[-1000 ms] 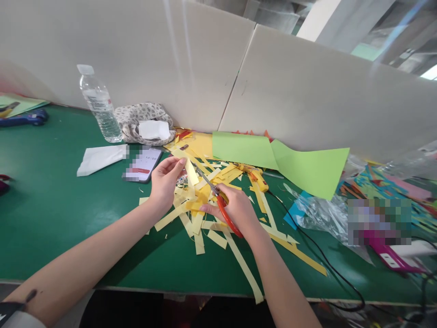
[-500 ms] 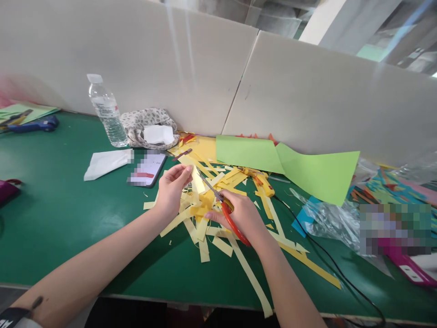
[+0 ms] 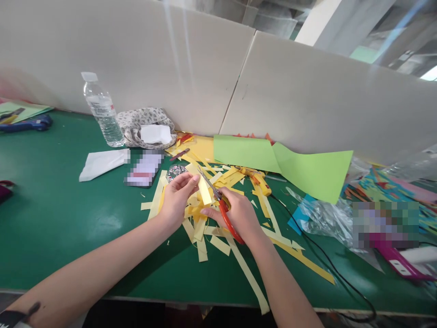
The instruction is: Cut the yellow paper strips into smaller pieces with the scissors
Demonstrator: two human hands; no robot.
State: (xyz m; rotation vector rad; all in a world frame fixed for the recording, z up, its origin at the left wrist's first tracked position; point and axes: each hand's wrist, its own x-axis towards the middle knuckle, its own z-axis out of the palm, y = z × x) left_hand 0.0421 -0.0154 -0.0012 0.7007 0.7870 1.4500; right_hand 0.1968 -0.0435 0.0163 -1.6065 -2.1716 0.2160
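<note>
My left hand (image 3: 177,197) pinches a short pale yellow paper strip (image 3: 205,190) between thumb and fingertips. Close on its right, my right hand (image 3: 235,212) is wrapped round the red handles of the scissors (image 3: 226,217). The metal blades point up and left, beside the strip's right edge; whether they touch it is not clear. Under and around both hands, pale and darker yellow paper strips (image 3: 220,245) lie in a loose pile on the green table (image 3: 85,237). A yellow glue gun (image 3: 261,186) rests just beyond my right hand.
A water bottle (image 3: 104,114), patterned cloth pouch (image 3: 146,118), white tissue (image 3: 102,164) and phone (image 3: 145,168) stand or lie at the back left. Green paper sheets (image 3: 314,173) lean by the partition. A black cable (image 3: 321,255), clear plastic bag (image 3: 331,225) and magenta tool (image 3: 396,262) lie right.
My left hand has moved slightly right and down with the strip, uncovering a round patterned item behind it. The strip now hangs nearer the scissors. The whole view has shifted slightly.
</note>
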